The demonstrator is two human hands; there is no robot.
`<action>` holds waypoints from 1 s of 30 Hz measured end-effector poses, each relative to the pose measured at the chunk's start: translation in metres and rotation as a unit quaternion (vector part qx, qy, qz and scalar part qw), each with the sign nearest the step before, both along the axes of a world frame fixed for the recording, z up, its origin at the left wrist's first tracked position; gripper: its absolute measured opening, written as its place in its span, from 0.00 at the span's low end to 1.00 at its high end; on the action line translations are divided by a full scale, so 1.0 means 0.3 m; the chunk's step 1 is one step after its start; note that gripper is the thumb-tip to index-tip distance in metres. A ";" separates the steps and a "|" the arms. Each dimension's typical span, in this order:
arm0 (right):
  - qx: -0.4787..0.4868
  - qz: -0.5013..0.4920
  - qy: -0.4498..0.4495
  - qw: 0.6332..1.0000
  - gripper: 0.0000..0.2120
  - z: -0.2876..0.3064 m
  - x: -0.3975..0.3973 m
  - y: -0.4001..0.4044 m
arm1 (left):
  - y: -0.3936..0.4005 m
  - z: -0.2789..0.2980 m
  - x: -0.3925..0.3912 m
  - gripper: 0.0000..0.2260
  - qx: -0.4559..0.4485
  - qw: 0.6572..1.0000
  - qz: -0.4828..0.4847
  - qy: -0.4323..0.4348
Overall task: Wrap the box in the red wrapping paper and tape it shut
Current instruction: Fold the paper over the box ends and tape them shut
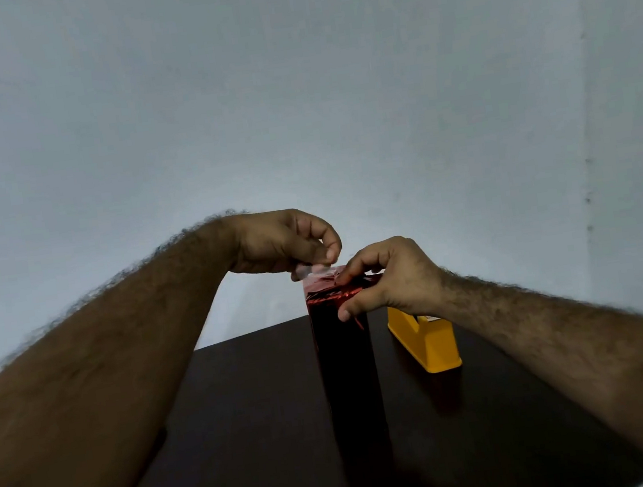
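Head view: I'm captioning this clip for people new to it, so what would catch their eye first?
A tall box wrapped in red paper stands upright on the dark table, mid-frame. Both hands meet at its top: the left hand pinches clear tape, the right hand holds the folded paper down. A yellow tape dispenser sits right of the box.

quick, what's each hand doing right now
Left hand: closed, pinching a strip of clear tape over the box top.
Right hand: closed, gripping the folded top of the red-wrapped box.
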State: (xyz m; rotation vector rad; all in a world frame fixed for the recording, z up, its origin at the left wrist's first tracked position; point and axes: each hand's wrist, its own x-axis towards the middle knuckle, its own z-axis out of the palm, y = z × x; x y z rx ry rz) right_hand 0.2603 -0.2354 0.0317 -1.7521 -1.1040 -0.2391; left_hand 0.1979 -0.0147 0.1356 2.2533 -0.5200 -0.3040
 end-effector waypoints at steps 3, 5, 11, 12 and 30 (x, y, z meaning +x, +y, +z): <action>0.002 -0.003 -0.003 1.000 0.20 0.002 -0.002 0.003 | -0.008 -0.021 0.002 0.05 0.002 1.000 0.009 0.012; 0.011 -0.011 0.000 1.000 0.20 -0.002 -0.003 0.006 | -0.013 -0.038 0.008 0.03 0.023 1.000 0.017 -0.002; 0.020 -0.021 0.016 0.999 0.21 -0.014 0.003 0.006 | -0.033 -0.058 0.007 0.09 0.080 0.993 0.041 -0.079; 0.020 -0.022 0.016 0.999 0.21 -0.014 0.003 0.004 | -0.038 -0.058 0.003 0.09 0.085 0.991 0.047 -0.091; -0.001 -0.008 -0.002 1.000 0.23 -0.011 0.010 -0.011 | -0.066 -0.092 -0.032 0.14 0.114 0.952 0.162 -0.233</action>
